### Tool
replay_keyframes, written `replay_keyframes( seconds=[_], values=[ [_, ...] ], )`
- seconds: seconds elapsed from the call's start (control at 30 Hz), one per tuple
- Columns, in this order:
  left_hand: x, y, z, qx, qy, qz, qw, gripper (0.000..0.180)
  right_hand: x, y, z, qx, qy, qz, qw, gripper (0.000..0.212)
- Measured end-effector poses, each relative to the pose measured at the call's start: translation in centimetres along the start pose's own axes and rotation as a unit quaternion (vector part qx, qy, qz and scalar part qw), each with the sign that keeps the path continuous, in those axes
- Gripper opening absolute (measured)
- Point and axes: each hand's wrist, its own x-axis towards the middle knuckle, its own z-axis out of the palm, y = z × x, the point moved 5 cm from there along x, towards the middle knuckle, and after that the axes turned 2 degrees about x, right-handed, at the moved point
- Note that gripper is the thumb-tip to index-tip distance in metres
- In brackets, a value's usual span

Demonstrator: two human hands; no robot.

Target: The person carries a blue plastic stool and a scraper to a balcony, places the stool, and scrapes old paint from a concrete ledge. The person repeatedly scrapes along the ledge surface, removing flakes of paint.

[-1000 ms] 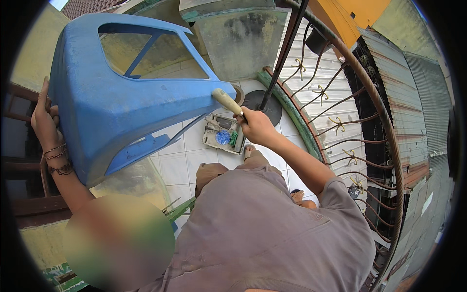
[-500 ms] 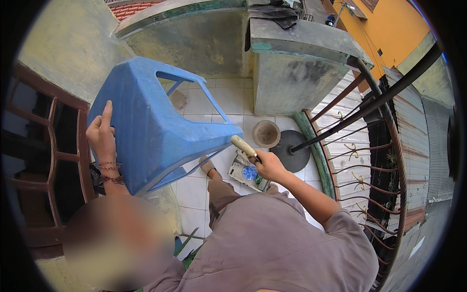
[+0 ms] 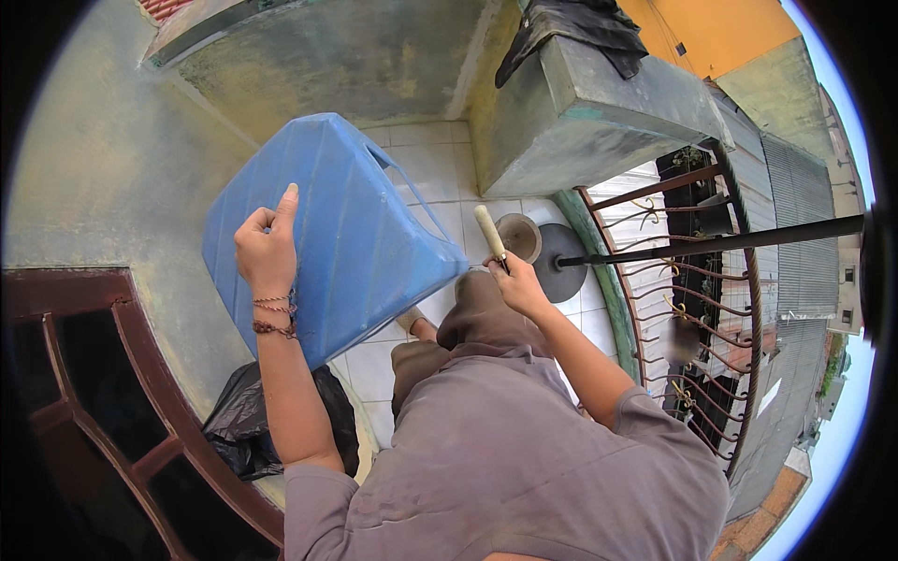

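Blue plastic stool: the stool (image 3: pixel 351 234) is tipped over, its ribbed seat turned up toward the person and one corner pointing right, toward the right hand; part of an open side shows along its far right edge, with the white tiled floor (image 3: pixel 421 164) behind.
Left hand: the left hand (image 3: pixel 266 251) is in front of the seat, fingers curled in, thumb stretched upward. Nothing shows within the curl; whether the hand presses on the seat or grips part of it, I cannot tell. Cord bracelets (image 3: pixel 273 314) circle the wrist.
Right hand: the right hand (image 3: pixel 519 284) has its fingers closed around the dark lower end of a hand tool.
Hand tool: the pale handle (image 3: pixel 488 231) points up and slightly left, near the stool's right corner; the far end is hidden by the hand.
Floor's right edge: a round brownish pot (image 3: pixel 518 239) stands just beside a dark round base (image 3: pixel 564 282) carrying a black pole (image 3: pixel 720 245); a green curb (image 3: pixel 608 280) borders this side, with a curved metal railing (image 3: pixel 753 309) beyond.
Low wall: black cloth (image 3: pixel 572 39) drapes over the top of the wall (image 3: pixel 599 126).
Left side: a black plastic bag (image 3: pixel 240 423) sits behind the left forearm, between the brown frame (image 3: pixel 154 374) and the stool.
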Motion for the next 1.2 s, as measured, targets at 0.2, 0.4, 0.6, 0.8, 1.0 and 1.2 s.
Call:
replay_keyframes(
  seconds=[0.2,0.4,0.6,0.8,1.0,1.2],
  values=[
    [8.5,-0.2,1.0,-0.034,0.0,-0.009,0.999,0.06,5.3,-2.5,-2.0,-0.171,-0.197,-0.066,0.963,0.025],
    [15.4,1.5,6.6,-0.024,-0.03,-0.02,0.999,0.058,16.6,-4.9,0.8,0.074,0.052,-0.018,0.996,0.02],
    [20.0,-2.8,16.8,-0.092,-0.093,-0.129,0.983,0.054,26.0,-6.3,2.6,0.024,0.036,0.071,0.997,0.024],
    [22.6,-8.7,29.9,-0.102,-0.227,-0.17,0.953,0.053,23.5,1.5,-0.1,-0.063,0.037,0.234,0.97,0.024],
    [24.8,-14.1,38.3,-0.17,-0.319,-0.306,0.881,0.047,12.6,6.1,0.4,-0.019,0.192,0.412,0.891,0.021],
    [24.7,-19.0,42.0,-0.145,-0.344,-0.444,0.815,0.047,17.3,-4.7,-1.4,-0.076,0.238,0.337,0.908,0.025]
  ],
)
